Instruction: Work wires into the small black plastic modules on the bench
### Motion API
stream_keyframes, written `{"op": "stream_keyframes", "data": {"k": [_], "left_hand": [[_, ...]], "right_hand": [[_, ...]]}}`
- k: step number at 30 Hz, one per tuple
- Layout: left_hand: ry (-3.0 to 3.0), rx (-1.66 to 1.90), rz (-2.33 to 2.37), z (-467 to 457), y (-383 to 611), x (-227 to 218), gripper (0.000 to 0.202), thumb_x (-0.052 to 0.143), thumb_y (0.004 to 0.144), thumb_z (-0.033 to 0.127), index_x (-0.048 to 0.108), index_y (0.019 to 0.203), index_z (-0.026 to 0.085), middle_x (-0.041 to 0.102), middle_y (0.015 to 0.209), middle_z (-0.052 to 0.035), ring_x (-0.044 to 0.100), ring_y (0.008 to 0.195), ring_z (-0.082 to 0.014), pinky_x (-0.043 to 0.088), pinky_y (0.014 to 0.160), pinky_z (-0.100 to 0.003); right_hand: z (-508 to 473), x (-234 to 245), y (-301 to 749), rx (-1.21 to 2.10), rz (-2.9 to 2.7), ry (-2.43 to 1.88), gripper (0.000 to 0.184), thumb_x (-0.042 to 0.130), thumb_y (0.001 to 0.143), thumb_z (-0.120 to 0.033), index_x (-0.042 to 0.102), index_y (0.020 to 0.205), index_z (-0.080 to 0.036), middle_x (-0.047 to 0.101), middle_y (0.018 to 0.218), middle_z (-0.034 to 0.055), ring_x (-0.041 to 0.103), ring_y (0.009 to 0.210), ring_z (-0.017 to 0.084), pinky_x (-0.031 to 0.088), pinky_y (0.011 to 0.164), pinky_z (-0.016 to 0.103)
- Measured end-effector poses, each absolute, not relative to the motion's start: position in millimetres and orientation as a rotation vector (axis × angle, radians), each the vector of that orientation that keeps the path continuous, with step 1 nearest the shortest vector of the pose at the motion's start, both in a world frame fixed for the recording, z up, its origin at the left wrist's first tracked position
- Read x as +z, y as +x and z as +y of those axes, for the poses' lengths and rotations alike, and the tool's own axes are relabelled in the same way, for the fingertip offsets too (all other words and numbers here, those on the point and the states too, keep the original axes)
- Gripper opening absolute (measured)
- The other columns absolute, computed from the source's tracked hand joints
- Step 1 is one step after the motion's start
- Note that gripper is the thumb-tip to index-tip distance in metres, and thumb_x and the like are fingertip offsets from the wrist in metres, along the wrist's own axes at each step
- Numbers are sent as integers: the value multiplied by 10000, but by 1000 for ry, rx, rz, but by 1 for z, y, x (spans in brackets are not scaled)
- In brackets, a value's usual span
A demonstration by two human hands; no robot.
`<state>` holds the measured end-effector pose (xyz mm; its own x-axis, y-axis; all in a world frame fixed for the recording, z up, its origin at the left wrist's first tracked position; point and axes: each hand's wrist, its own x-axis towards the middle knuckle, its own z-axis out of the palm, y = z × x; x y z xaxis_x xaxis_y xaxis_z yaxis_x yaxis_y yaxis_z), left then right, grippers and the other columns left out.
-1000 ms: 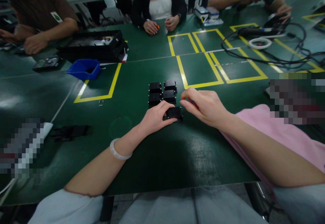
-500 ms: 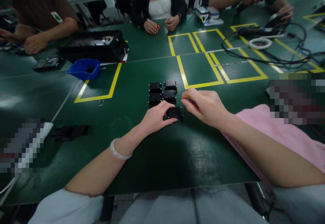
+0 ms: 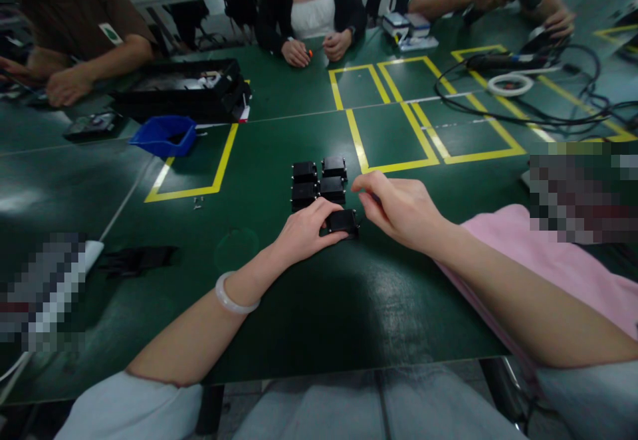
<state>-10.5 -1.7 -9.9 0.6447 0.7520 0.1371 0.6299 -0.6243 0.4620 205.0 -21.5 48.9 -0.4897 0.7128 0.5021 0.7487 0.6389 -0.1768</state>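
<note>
My left hand [image 3: 312,229], with a pale bangle at its wrist, grips a small black box-shaped part [image 3: 343,220] between thumb and fingers on the table. Small shiny bits, like screw heads, show at that part's corners. Just right of it, my right hand [image 3: 399,207] hovers with thumb and forefinger curled and slightly apart; I see nothing between them. Several similar black parts stand in two columns beyond my left hand, among them a far left one [image 3: 304,171] and a far right one [image 3: 333,167].
Loose screws [image 3: 198,203] lie left, near a blue bin [image 3: 164,135] and a long black housing [image 3: 179,91]. A black part [image 3: 139,259] is at near left. Pink cloth [image 3: 503,227] lies under my right arm; black cables [image 3: 518,117] coil beyond. Co-workers sit opposite.
My right thumb and forefinger have parted a little, and the hand has shifted slightly left. My left hand keeps its hold on the black part.
</note>
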Motion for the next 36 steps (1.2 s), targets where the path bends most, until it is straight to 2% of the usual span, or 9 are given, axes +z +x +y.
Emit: {"op": "stream_keyframes", "data": {"k": [3,8,14,20,26,32,36], "left_hand": [[2500,447,1099,-2,-10,-10,378,594,871,468,515,1146,222,575,1080,-39,602,868,-183,461,694,-289],[2512,458,1104,-2,-10,-11,378,594,869,474,514,1142,225,582,1060,-33,602,848,-177,454,690,-288],[2492,458,1090,-2,-10,-10,375,597,866,471,516,1141,229,578,1080,-35,597,822,-167,459,697,-295],[2501,456,1102,-2,-10,-10,382,597,867,479,517,1138,221,581,1056,-29,596,816,-166,451,679,-286],[2487,448,1090,-2,-10,-9,369,605,870,458,515,1142,225,572,1070,-28,587,821,-163,458,696,-287],[2495,450,1109,-2,-10,-10,380,610,865,467,514,1140,223,577,1066,-26,585,813,-164,444,670,-283],[2488,442,1096,-2,-10,-10,378,606,867,466,517,1143,225,570,1072,-30,586,831,-167,454,697,-290]], "right_hand": [[-21,48,206,-97,-2313,-1118,256,329,949,-241,557,1026,-154,622,683,12,545,568,127,327,570,244],[-21,49,208,-98,-2342,-1109,291,359,967,-368,570,909,-176,591,635,-3,517,550,116,311,564,242],[-22,48,206,-106,-2325,-1098,240,337,936,-224,556,1018,-167,614,672,1,534,572,121,319,573,243],[-22,48,208,-108,-2340,-1089,290,369,965,-367,573,912,-168,593,641,-3,521,548,116,317,565,246],[-23,50,207,-70,-2346,-1081,233,349,929,-230,556,1006,-157,577,644,-11,512,560,122,323,583,247],[-23,50,207,-80,-2355,-1094,295,362,965,-366,572,907,-166,584,640,-2,515,554,120,313,570,249],[-22,49,206,-102,-2339,-1093,255,334,948,-244,565,1015,-158,597,653,1,533,564,130,323,575,248]]}}
